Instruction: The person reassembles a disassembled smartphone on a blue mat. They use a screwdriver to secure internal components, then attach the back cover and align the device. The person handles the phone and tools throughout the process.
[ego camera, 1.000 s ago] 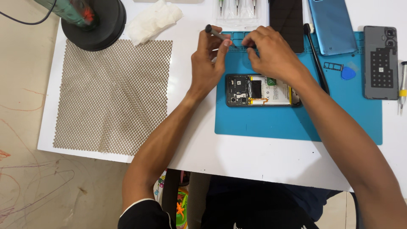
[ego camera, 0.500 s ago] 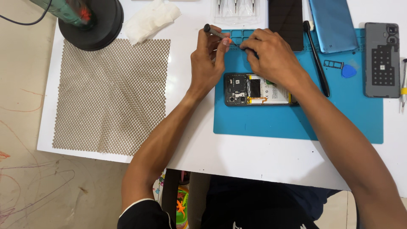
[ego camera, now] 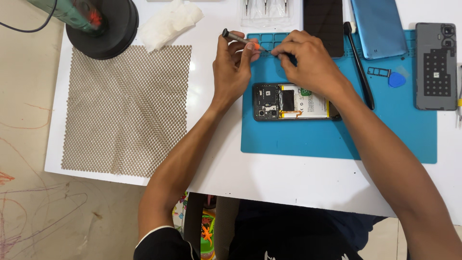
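Note:
My left hand (ego camera: 233,72) holds a small grey screwdriver (ego camera: 239,38) with an orange collar, its tip pointing right. My right hand (ego camera: 308,62) pinches at that tip over the top edge of the blue work mat (ego camera: 337,139). Just below both hands lies an opened phone (ego camera: 293,101) on the mat, back cover off, showing its battery and circuit board. What the right fingertips hold is too small to tell.
A beige mesh mat (ego camera: 127,108) covers the left of the white table (ego camera: 269,178). At the back stand a black round stand (ego camera: 108,26), a crumpled white cloth (ego camera: 171,21), a dark screen panel (ego camera: 323,24), a blue back cover (ego camera: 378,26), a black pry stick (ego camera: 358,65) and a grey phone frame (ego camera: 436,65).
Both hands stay together at the mat's top edge. The view has shifted slightly; the screwdriver keeps its place in my left hand.

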